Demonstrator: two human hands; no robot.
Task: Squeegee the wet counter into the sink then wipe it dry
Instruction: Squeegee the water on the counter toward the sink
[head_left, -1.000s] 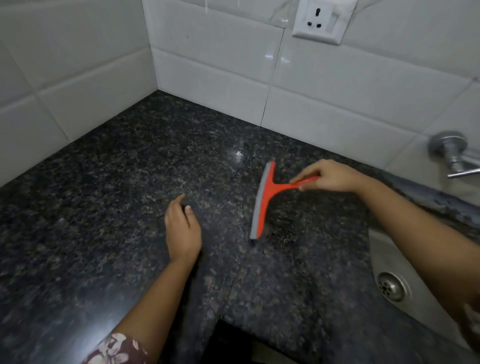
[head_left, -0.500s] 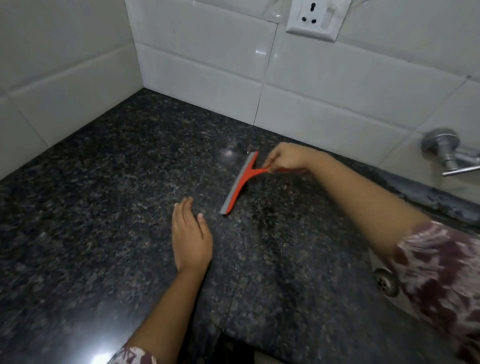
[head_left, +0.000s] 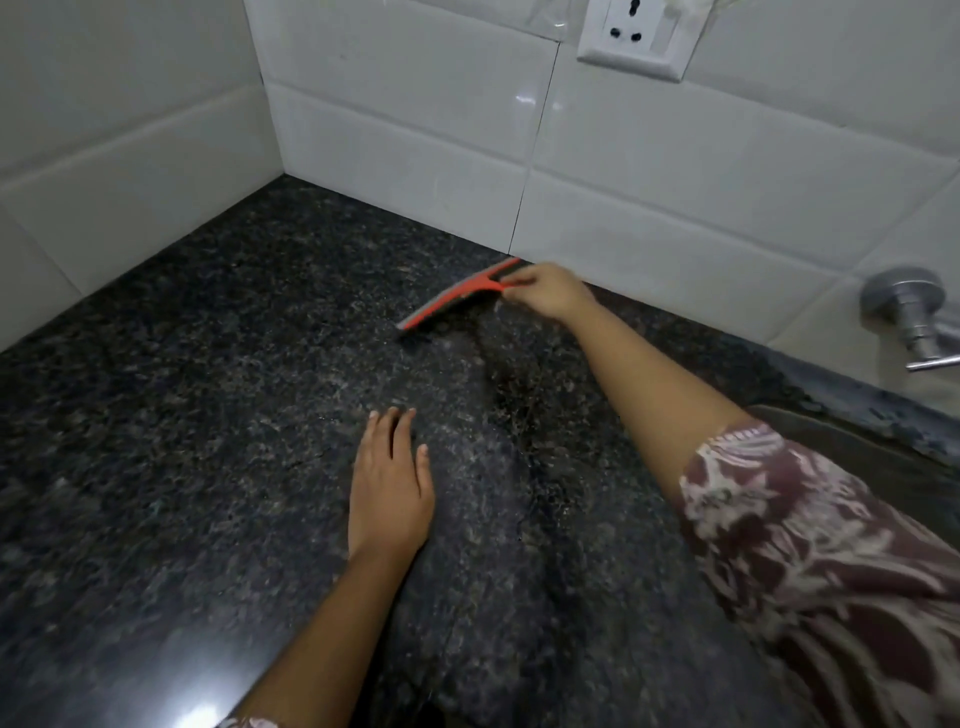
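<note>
Well, the dark counter (head_left: 208, 415) spreads wide, with the left hand (head_left: 389, 488) lying flat on it, fingers loosely spread, holding nothing. Farther back, near the wall, the right hand (head_left: 550, 291) pinches the red squeegee (head_left: 457, 301) handle, blade on the counter.

My right hand (head_left: 548, 294) holds the squeegee (head_left: 457, 301) on the counter (head_left: 182, 415) by the back wall (head_left: 649, 208), my left hand (head_left: 387, 488) flat nearer me, sink (head_left: 883, 462) right.
</note>
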